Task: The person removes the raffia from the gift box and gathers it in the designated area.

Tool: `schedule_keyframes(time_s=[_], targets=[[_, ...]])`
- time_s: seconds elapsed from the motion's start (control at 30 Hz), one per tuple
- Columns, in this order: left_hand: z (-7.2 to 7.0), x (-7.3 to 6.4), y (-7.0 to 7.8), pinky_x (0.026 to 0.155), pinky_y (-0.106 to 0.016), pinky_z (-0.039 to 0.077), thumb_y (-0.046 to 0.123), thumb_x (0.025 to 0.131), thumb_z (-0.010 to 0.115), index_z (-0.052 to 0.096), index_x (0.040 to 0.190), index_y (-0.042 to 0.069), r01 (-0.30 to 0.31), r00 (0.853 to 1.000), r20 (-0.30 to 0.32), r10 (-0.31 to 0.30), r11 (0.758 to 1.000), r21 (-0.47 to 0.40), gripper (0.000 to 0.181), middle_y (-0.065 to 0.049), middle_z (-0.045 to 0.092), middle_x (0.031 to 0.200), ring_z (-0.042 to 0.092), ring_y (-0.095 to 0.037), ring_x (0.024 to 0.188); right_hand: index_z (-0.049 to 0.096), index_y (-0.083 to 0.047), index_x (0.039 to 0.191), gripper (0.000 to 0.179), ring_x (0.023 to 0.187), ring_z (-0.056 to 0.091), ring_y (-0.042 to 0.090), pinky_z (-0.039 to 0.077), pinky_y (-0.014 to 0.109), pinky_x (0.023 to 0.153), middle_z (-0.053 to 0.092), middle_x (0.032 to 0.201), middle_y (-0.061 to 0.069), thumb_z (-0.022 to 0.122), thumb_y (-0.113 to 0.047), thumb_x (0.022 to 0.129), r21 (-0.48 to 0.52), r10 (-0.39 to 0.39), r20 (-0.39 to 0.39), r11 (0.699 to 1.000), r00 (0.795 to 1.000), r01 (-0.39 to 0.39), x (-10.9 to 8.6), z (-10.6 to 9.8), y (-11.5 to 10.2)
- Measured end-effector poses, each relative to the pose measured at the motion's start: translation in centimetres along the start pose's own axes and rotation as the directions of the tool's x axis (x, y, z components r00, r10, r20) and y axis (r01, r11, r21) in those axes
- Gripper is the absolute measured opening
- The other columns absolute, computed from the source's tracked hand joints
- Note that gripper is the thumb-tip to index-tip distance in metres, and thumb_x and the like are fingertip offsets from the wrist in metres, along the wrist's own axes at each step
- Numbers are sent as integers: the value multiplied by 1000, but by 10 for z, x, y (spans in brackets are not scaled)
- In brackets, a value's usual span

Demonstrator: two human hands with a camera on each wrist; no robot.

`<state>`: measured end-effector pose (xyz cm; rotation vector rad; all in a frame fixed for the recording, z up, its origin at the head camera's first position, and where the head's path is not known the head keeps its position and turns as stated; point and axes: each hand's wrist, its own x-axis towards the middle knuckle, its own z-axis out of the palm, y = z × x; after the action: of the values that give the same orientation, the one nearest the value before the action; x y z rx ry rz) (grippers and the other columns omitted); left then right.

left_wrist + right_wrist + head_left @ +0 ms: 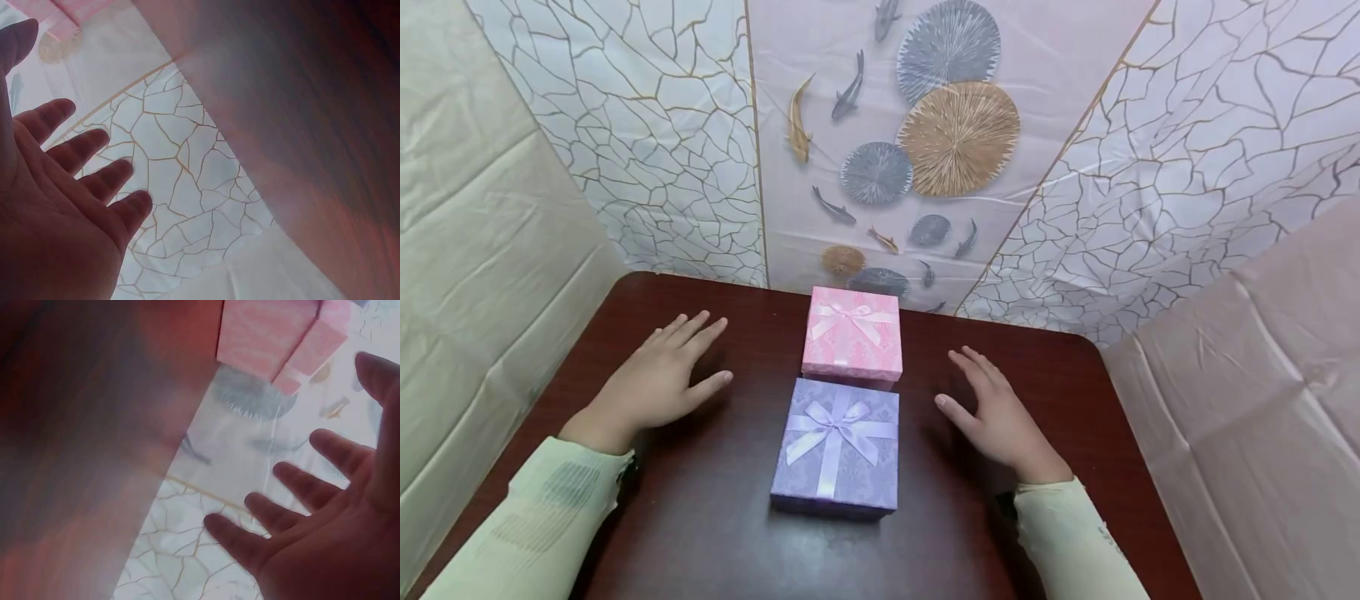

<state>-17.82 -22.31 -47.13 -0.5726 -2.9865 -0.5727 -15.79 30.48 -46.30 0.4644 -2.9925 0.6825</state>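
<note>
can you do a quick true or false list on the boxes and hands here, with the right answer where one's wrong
1. The pink box is behind the purple box in the head view. True.
2. The left hand grips the purple box. False: the left hand holds nothing.
3. Each box has a bow on top. True.
4. The pink box stands open. False: it is closed.
5. The right hand is empty. True.
6. The table is white. False: the table is dark reddish brown.

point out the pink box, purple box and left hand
Pink box (852,336): head view, top of lid
Purple box (832,450): head view, top of lid
Left hand (652,383): head view, back of hand
</note>
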Motion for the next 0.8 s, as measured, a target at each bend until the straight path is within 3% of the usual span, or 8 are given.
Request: schedule_keyframes(time_s=[0.1,0.2,0.27,0.37,0.47,0.5,0.6,0.8], targets=[[0,2,3,125,-72,44,51,110,70,42,174,15,10,1000,-1,-10,988,-154,79,-20,49,175,51,-48,158,47,-20,171,75,162,47,39,43,68,128,46,176,13,71,-55,109,125,7,-10,992,1000,-6,8,-4,-6],[-2,7,8,116,-66,54,43,112,71,48,170,16,42,999,0,-45,931,-363,68,-16,61,164,65,-40,144,52,-17,167,69,147,62,37,54,61,120,58,165,15,74,-47,109,295,71,11,953,997,-72,17,-9,-13],[-4,14,13,110,-62,59,39,112,71,52,166,17,79,996,13,-83,878,-472,60,-15,67,156,71,-37,135,52,-13,165,65,137,68,39,62,56,111,61,158,19,75,-39,110,439,130,55,887,990,-141,23,-12,-17],[-6,27,20,112,-56,60,37,114,68,53,163,18,172,985,94,-145,777,-606,54,-15,67,152,71,-36,135,48,-6,166,62,135,67,45,66,52,104,59,152,25,71,-27,113,617,187,149,750,971,-239,33,-16,-23],[-8,41,27,115,-55,60,35,115,66,51,164,16,285,959,217,-185,645,-709,54,-19,62,157,67,-40,142,41,-2,169,61,133,65,46,67,51,103,54,150,28,65,-19,115,711,208,232,630,950,-312,44,-19,-27],[-8,46,28,116,-56,59,34,116,64,49,165,14,316,949,255,-187,599,-736,56,-20,59,160,65,-42,145,39,-1,170,61,131,66,44,67,50,104,53,151,29,63,-18,116,727,206,257,603,944,-329,48,-20,-28],[-9,58,33,117,-57,58,32,117,60,42,171,10,375,927,328,-183,510,-775,61,-24,51,168,59,-48,150,33,-1,172,64,127,66,37,67,44,103,47,158,30,59,-20,117,751,208,317,540,925,-379,59,-21,-28],[-7,79,42,116,-56,59,33,118,54,26,178,7,441,897,405,-177,417,-794,71,-24,42,177,53,-49,156,29,-3,175,70,135,60,42,67,37,98,37,167,32,60,-26,117,754,225,415,457,882,-472,79,-23,-30]])
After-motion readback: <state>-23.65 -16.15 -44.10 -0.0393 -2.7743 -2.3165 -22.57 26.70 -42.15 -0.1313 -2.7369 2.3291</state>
